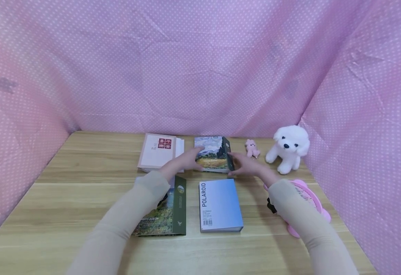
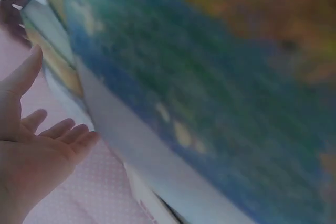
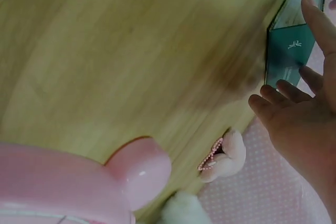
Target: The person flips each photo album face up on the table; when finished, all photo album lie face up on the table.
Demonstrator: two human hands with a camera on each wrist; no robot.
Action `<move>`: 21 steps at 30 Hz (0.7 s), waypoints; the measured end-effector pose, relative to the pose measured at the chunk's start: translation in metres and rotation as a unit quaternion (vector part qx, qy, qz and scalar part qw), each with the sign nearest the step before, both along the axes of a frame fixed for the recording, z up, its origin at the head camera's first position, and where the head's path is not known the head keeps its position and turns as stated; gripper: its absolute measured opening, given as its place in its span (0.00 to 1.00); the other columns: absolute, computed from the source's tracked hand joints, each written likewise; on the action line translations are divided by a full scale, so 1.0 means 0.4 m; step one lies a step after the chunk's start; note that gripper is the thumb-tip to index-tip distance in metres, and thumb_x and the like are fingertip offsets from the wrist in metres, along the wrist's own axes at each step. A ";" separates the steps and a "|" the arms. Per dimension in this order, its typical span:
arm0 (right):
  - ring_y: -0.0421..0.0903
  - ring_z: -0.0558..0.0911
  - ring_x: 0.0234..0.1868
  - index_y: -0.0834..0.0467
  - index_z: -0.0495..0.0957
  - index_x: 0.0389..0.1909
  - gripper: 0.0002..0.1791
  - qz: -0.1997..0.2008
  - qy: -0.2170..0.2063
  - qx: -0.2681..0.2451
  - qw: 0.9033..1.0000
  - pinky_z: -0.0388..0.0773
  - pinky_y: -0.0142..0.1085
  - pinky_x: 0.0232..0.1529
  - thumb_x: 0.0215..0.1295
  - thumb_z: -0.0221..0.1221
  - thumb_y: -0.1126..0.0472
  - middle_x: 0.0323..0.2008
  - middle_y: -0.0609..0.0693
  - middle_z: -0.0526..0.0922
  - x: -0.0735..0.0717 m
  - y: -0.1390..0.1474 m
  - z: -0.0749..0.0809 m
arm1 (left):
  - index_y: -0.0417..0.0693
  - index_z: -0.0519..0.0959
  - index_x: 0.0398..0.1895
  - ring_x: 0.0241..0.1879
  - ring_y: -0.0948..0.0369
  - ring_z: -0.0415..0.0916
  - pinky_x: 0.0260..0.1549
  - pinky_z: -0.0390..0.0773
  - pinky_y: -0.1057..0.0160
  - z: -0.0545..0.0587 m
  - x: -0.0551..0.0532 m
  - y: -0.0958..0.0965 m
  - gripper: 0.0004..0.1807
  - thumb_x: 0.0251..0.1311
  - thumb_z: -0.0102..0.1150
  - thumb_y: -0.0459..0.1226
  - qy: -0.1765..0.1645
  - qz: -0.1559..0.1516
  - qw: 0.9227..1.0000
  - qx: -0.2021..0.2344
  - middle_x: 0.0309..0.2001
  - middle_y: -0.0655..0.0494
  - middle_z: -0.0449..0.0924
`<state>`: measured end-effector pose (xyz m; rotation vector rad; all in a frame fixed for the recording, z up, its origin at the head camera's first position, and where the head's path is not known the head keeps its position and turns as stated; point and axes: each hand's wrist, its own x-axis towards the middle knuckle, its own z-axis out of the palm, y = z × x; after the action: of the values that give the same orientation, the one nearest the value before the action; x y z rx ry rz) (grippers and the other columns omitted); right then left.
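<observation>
Four book-shaped items on a pale wood-grain tabletop (image 1: 66, 198), pink dotted cloth (image 1: 200, 68) behind and at the sides. Far left of the group: pale box-like book with a red square of characters (image 1: 157, 151), lying toward the back edge. Nearer the front: larger painted-cover photo album with a dark green spine (image 1: 171, 215), partly covered by the left beige sleeve (image 1: 118, 225).

Left hand (image 1: 189, 160): at the left side of a smaller painted-landscape album with a dark green spine (image 1: 214, 154); fingers extended, thumb set wide. That album sits at back centre, between both hands; contact on this side cannot be told.

In front of it: blue-to-white rectangular album lettered POLAROID (image 1: 222, 204).

Right hand (image 1: 245, 164): beside the smaller album's spine; fingers fairly straight, thumb well apart, contact unclear. Just beyond: small pink plush figure (image 1: 252, 149); then white fluffy toy dog (image 1: 287, 149), seated. Front right: round pink plastic object with rounded lobes (image 1: 319, 206), partly under the right sleeve (image 1: 310, 225).
</observation>
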<state>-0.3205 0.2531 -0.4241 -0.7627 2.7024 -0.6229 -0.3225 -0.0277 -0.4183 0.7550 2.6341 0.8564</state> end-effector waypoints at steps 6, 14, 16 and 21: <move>0.62 0.59 0.69 0.61 0.48 0.73 0.54 -0.019 -0.006 0.011 1.000 0.55 0.54 0.69 0.52 0.69 0.49 0.69 0.66 0.57 0.003 -0.001 -0.009 | 0.37 0.59 0.69 0.68 0.47 0.58 0.68 0.58 0.52 -0.015 -0.010 0.012 0.43 0.50 0.70 0.38 0.002 0.002 1.000 -0.030 0.68 0.41 0.61; 0.62 0.60 0.68 0.60 0.51 0.73 0.49 -0.033 -0.001 0.007 0.999 0.55 0.54 0.69 0.56 0.65 0.47 0.69 0.65 0.59 0.004 -0.008 -0.009 | 0.40 0.63 0.67 0.67 0.49 0.59 0.68 0.59 0.53 -0.016 -0.012 0.002 0.40 0.51 0.70 0.37 -0.008 0.007 0.998 -0.060 0.68 0.44 0.63; 0.61 0.60 0.68 0.59 0.51 0.73 0.49 -0.037 -0.003 0.007 0.999 0.55 0.54 0.69 0.56 0.65 0.47 0.69 0.65 0.59 0.004 -0.008 -0.008 | 0.41 0.63 0.67 0.67 0.49 0.60 0.68 0.59 0.53 -0.014 -0.014 0.001 0.40 0.51 0.69 0.38 -0.008 0.003 0.998 -0.069 0.67 0.45 0.63; 0.63 0.61 0.68 0.58 0.51 0.73 0.50 -0.045 -0.003 0.010 0.999 0.56 0.56 0.68 0.55 0.65 0.43 0.69 0.65 0.58 0.005 -0.008 -0.008 | 0.43 0.64 0.67 0.66 0.50 0.61 0.67 0.61 0.53 -0.008 -0.019 0.003 0.39 0.51 0.69 0.38 -0.011 -0.002 0.996 -0.084 0.67 0.47 0.65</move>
<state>-0.3186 0.2500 -0.4273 -0.6369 2.7449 -0.6167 -0.3300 -0.0266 -0.4214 0.7016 2.6433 0.6275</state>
